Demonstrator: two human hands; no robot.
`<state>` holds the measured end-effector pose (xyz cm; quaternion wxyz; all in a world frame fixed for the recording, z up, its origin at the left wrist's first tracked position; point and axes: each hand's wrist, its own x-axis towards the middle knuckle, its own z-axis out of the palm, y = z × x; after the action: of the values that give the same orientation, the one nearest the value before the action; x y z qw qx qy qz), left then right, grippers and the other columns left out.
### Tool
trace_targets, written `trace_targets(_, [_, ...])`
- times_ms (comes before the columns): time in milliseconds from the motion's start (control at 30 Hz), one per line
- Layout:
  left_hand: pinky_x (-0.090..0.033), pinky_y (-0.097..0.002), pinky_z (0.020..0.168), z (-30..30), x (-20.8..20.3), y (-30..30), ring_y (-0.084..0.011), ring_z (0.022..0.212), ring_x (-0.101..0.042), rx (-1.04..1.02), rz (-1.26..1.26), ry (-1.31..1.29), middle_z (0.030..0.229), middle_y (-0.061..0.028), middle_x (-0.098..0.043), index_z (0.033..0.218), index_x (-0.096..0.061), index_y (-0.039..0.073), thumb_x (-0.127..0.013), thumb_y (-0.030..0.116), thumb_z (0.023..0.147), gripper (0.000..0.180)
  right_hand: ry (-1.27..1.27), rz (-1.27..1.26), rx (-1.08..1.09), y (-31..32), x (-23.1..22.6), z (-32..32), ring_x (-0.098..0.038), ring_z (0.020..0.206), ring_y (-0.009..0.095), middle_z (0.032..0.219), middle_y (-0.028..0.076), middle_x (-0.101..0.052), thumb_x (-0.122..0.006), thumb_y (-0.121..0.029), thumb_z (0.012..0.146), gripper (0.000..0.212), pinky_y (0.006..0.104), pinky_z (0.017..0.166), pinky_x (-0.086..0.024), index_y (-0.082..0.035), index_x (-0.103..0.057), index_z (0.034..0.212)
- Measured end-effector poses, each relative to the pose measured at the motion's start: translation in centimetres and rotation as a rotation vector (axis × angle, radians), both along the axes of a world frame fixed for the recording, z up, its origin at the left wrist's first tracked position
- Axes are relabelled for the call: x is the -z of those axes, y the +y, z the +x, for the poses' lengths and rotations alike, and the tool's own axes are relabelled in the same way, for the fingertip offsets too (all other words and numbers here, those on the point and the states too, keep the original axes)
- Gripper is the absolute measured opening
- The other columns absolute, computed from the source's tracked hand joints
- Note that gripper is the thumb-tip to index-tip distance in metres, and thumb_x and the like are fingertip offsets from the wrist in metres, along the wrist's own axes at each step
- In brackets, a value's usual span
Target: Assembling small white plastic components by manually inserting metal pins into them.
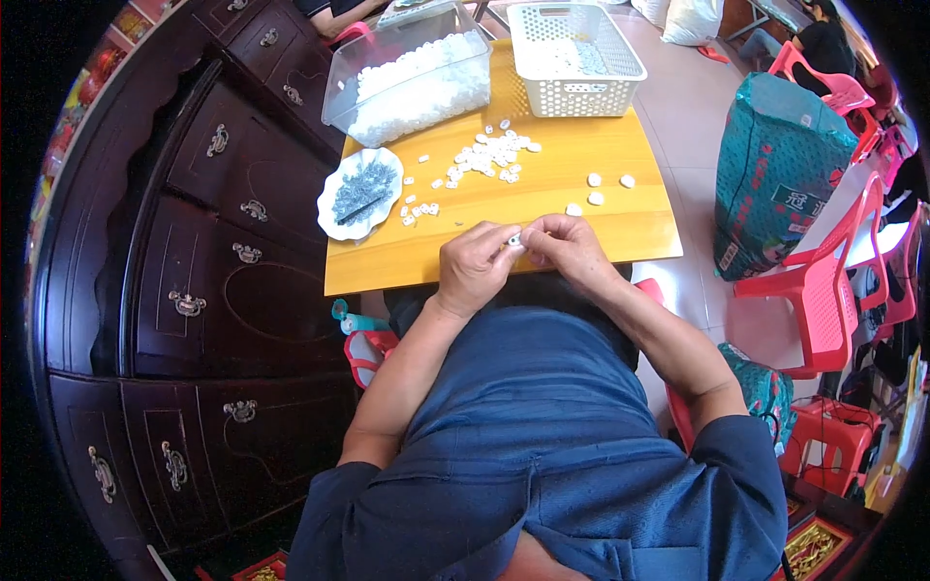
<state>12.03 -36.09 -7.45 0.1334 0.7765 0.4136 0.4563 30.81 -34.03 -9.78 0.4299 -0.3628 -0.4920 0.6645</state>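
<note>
Close over the table's near edge, my left hand [472, 267] pinches a small white plastic piece [514, 240] with a dark spot on it. My right hand [573, 250] meets it from the other side, its fingertips closed on the same piece. Beyond my hands a loose pile of small white plastic pieces [492, 152] lies on the yellow table [552, 160]. Several round white pieces [595, 180] sit apart at the right. On the left, a white scalloped dish [329, 215] contains small greyish metallic-looking parts [366, 184] and a dark slim tool [360, 211].
A clear plastic bin [339, 97] full of white pieces stands at the far left of the table, beside a white perforated basket [581, 97]. Dark wooden cabinets [242, 194] line my left side. Right of the table are a green bag [775, 174] and red plastic chairs [819, 300].
</note>
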Motion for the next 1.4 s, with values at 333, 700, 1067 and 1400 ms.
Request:
trace_targets(333, [-0.055,-0.0373,0.069,0.2,-2.7,0.6,-0.0257,0.067,-0.067,-0.110,-0.127,0.260,0.097,-0.0134,-0.071,0.118,-0.070,0.004,-0.078,0.013,0.083,0.036,-0.871,0.596,0.238,0.4,-8.2,4.9,-0.071,0.079,0.036,0.089,0.020,-0.072,-0.069,-0.024,0.085,0.022,0.0446,0.071,-0.056,-0.004,-0.076,0.085])
trace_targets(700, [-0.054,-0.0521,0.087,5.1,-5.0,8.4,-0.0414,0.102,-0.066,-0.199,-0.226,0.538,0.114,-0.0230,-0.064,0.126,-0.064,0.006,-0.057,0.017,0.096,0.033,-1.342,0.453,0.342,3.2,-7.9,14.5,-0.071,0.082,0.040,0.084,0.021,-0.073,-0.064,-0.027,0.083,0.024,0.0505,0.077,-0.057,-0.006,-0.076,0.084])
trace_targets(1067, [-0.052,-0.0483,0.082,5.1,-3.9,8.0,-0.0367,0.099,-0.063,-0.120,-0.028,0.747,0.103,-0.0201,-0.063,0.112,-0.068,0.003,-0.053,0.011,0.093,0.026,-1.374,0.397,0.442,2.8,-7.2,12.5,-0.072,0.084,0.037,0.088,0.018,-0.073,-0.074,-0.031,0.084,0.023,0.0484,0.077,-0.057,-0.008,-0.074,0.086])
trace_targets(1400, [-0.051,-0.0457,0.083,-0.6,-2.2,-0.3,-0.0356,0.097,-0.062,-0.132,-0.036,0.438,0.104,-0.0173,-0.062,0.129,-0.063,0.000,-0.067,0.012,0.089,0.041,-1.068,0.642,0.358,1.5,-8.3,8.2,-0.070,0.081,0.034,0.086,0.013,-0.072,-0.069,-0.020,0.088,0.015,0.0460,0.074,-0.056,-0.005,-0.069,0.085])
